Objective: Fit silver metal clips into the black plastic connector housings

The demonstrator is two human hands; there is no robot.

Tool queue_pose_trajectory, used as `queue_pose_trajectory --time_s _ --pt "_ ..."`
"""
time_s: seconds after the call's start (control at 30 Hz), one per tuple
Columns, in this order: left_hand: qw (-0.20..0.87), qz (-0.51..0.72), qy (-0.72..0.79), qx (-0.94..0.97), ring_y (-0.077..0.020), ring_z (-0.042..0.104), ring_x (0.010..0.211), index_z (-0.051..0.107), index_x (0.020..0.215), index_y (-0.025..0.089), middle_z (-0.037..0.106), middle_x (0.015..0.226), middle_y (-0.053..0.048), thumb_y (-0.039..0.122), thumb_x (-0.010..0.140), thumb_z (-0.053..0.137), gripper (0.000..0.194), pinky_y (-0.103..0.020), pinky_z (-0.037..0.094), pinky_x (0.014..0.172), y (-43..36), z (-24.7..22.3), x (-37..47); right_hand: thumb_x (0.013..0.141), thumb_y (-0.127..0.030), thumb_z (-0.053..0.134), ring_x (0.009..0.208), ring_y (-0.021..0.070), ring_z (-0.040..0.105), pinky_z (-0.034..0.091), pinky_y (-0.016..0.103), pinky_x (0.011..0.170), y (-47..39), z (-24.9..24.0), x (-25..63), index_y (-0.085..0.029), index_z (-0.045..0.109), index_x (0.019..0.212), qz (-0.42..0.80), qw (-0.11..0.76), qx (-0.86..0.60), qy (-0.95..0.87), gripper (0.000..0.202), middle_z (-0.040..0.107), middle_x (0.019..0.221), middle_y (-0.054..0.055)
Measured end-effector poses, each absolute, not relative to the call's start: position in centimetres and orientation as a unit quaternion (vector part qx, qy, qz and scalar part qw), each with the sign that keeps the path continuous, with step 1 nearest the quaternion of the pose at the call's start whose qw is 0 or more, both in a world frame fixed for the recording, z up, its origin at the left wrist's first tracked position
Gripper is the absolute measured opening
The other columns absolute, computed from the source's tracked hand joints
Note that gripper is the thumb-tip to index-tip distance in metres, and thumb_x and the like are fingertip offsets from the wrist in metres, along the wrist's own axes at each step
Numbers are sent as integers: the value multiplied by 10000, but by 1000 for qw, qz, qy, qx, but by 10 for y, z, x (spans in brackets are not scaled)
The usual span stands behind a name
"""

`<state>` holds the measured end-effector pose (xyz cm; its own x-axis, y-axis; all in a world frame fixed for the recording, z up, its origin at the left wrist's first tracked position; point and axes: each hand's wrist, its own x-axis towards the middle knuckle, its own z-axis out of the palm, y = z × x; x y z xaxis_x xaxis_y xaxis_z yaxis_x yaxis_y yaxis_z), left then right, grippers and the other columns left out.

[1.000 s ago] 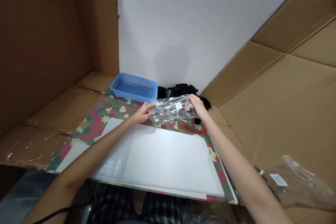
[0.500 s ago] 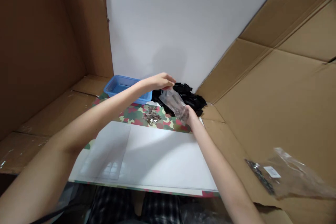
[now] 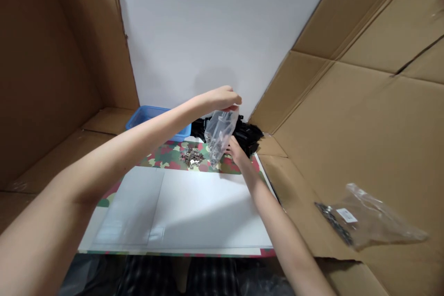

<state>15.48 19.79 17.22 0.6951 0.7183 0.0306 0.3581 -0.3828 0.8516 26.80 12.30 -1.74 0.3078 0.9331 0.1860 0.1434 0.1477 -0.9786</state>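
Observation:
My left hand (image 3: 227,98) is closed on the top of a clear plastic bag (image 3: 222,127), which hangs down from it. Small metal-looking pieces show through the lower part of the bag. Against the bag's lower right side is my right hand (image 3: 236,149), its thumb at the edge and its fingers partly hidden behind the plastic. A small heap of shiny metal pieces (image 3: 192,157) lies on the camouflage-patterned cloth (image 3: 166,153), left of the bag. Behind the hands spreads a pile of black parts (image 3: 251,136), partly covered by the bag.
A blue plastic basket (image 3: 145,113) stands at the back left, partly behind my left forearm. White sheets (image 3: 204,212) cover the front, with a clear sheet (image 3: 135,208) at left. Cardboard (image 3: 347,115) walls both sides. Another clear bag (image 3: 374,222) with dark pieces lies at right.
The bag has swung from a slant toward my right hand to hanging more upright. My left hand has risen slightly and moved right; my right hand has moved left. The view has shifted slightly.

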Motion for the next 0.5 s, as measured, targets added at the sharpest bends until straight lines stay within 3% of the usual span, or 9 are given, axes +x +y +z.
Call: queue_pose_trajectory --time_s 0.07,0.17,0.3,0.4,0.5 --pt "466 202 341 791 -155 632 789 583 891 147 629 971 -84 238 744 539 178 -239 453 677 195 173 157 830 -623 422 823 159 597 489 304 752 122 -9 269 -250 545 972 312 600 -558 -481 418 613 945 18" --pt "487 211 345 774 -154 651 824 590 1013 165 538 1266 -114 325 749 543 311 -232 486 705 193 175 163 832 -701 308 875 181 588 478 327 770 119 9 271 -247 490 1009 228 624 -569 -486 520 572 959 41" --pt "522 242 361 734 -164 642 832 572 1132 192 413 1405 -131 382 778 541 403 -261 506 731 189 175 174 720 -801 390 815 218 569 480 379 720 109 44 275 -224 465 1086 -32 572 -618 -539 687 553 952 76" --pt "570 261 360 691 -164 627 859 508 1223 219 353 1444 -117 413 816 514 451 -253 507 700 182 176 181 788 -607 506 748 219 554 464 390 725 98 74 278 -224 514 944 -169 507 -631 -562 413 581 834 60" --pt "594 242 334 691 -173 618 853 501 1247 235 412 1377 -103 501 819 528 504 -245 491 648 177 181 182 808 -320 476 639 188 538 438 343 672 84 105 289 -232 470 696 -207 483 -651 -547 143 546 646 19"
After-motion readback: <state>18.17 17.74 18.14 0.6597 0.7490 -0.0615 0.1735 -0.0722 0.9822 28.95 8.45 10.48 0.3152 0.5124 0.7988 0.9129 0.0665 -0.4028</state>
